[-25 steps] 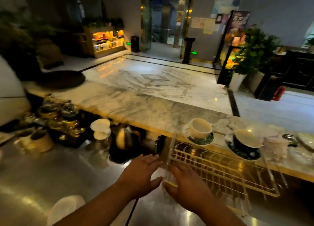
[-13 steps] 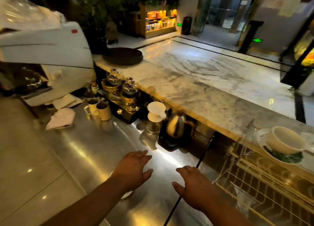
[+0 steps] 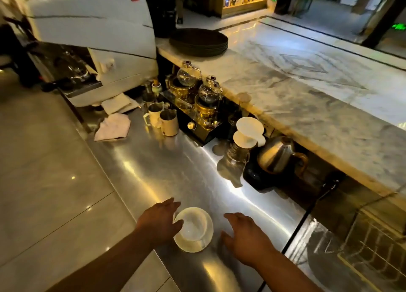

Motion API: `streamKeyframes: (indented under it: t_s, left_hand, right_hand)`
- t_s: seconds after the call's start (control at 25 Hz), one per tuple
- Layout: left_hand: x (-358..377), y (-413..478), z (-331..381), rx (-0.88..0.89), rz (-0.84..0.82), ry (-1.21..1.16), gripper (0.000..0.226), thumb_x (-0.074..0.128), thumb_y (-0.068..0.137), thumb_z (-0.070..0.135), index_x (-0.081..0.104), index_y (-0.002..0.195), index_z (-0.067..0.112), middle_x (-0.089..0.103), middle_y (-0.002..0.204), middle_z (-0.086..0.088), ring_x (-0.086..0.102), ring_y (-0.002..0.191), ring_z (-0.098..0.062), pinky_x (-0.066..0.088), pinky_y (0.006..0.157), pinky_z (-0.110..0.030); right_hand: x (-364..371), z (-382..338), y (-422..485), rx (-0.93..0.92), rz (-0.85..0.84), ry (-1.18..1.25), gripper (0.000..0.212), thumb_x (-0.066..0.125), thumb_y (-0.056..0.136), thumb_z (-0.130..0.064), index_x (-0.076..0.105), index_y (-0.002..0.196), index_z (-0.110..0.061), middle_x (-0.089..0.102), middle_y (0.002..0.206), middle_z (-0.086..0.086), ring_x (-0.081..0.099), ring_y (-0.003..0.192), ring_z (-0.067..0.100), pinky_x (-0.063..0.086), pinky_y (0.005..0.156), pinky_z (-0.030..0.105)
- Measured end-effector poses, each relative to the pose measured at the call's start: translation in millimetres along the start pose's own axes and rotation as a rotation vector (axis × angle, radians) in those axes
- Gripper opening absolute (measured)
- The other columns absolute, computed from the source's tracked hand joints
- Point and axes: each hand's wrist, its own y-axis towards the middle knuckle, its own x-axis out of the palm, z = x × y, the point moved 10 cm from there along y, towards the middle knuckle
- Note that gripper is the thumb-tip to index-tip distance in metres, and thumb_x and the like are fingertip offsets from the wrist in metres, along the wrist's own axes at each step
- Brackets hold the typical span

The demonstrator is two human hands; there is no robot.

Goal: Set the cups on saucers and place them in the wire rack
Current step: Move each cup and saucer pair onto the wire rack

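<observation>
A white cup [image 3: 194, 224] sits on a white saucer [image 3: 203, 242] on the steel bench [image 3: 153, 171], near its front edge and between the two hands. The left hand [image 3: 160, 222] is at the cup's left side, its fingers [image 3: 173, 204] spread and loosely curved about the rim; whether they touch the cup cannot be determined. The right hand [image 3: 243, 236] rests just beside the saucer on the right, apart from it, fingers spread and holding nothing. The wire rack [image 3: 371, 247] lies well apart at lower right, partly out of view. Assessment: both pieces appear to be glazed ceramic, hence rigid, fairly light, brittle and smooth to the grip. The cup stands loose on the saucer and is judged liable to slide if the pair is tilted. Recommended hold: support the saucer from under its rim on opposite sides and keep it level, or steady the cup by its wall; no handle is discernible. The polished bench offers little friction.
</observation>
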Motion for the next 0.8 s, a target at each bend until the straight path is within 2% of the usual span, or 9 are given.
streamKeyframes:
  t_s: [0.16,0.28,0.4,0.48,0.64,0.8]
  left_hand:
    - [21,14,-22,-0.047,-0.029,-0.086,0.057,0.045,0.097,0.055,0.043,0.15,0.035,0.047,0.157,0.006,0.048,0.139,-0.017,0.041,0.114,-0.039]
    - [35,20,-30,-0.055,-0.076,-0.135,0.05,0.044,0.098,0.052,0.048,0.145,0.037,0.059,0.144,0.004,0.058,0.127,-0.018,0.047,0.107,-0.038]
    - [48,23,-40,-0.097,-0.113,-0.207,0.045,0.049,0.097,0.053,0.051,0.139,0.037,0.066,0.132,0.003,0.065,0.114,-0.019,0.052,0.098,-0.038]
    - [56,24,-46,-0.132,-0.145,-0.239,0.041,0.05,0.098,0.051,0.051,0.136,0.037,0.069,0.126,0.004,0.066,0.109,-0.018,0.054,0.095,-0.036]
    - [70,23,-46,-0.125,-0.23,-0.29,0.036,0.05,0.098,0.044,0.051,0.133,0.034,0.071,0.121,0.003,0.066,0.106,-0.019,0.054,0.092,-0.036]
    - [76,23,-39,-0.147,-0.251,-0.424,0.032,0.053,0.098,0.026,0.051,0.13,0.026,0.069,0.118,-0.002,0.066,0.103,-0.022,0.056,0.091,-0.042]
  right_hand:
    - [30,-4,27,0.056,-0.045,0.06,0.058,0.044,0.087,-0.062,0.041,0.141,-0.041,0.05,0.147,-0.004,0.05,0.129,0.022,0.045,0.102,0.04]
    - [45,-5,43,0.084,-0.057,0.124,0.046,0.048,0.085,-0.063,0.05,0.126,-0.042,0.061,0.13,-0.006,0.059,0.106,0.015,0.048,0.087,0.032]
    - [57,-4,54,0.123,-0.066,0.227,0.035,0.051,0.09,-0.059,0.053,0.12,-0.04,0.066,0.117,-0.011,0.056,0.087,0.005,0.049,0.085,0.028]
    - [63,0,59,0.165,-0.066,0.266,0.031,0.051,0.093,-0.055,0.053,0.118,-0.036,0.069,0.111,-0.01,0.061,0.087,0.005,0.053,0.084,0.03]
    - [76,3,67,0.204,-0.099,0.313,0.031,0.051,0.098,-0.04,0.053,0.126,-0.025,0.07,0.11,-0.001,0.065,0.093,0.015,0.053,0.081,0.032]
    - [84,0,70,0.215,-0.099,0.416,0.026,0.056,0.095,-0.027,0.054,0.121,-0.027,0.069,0.1,-0.001,0.068,0.088,0.017,0.057,0.078,0.035]
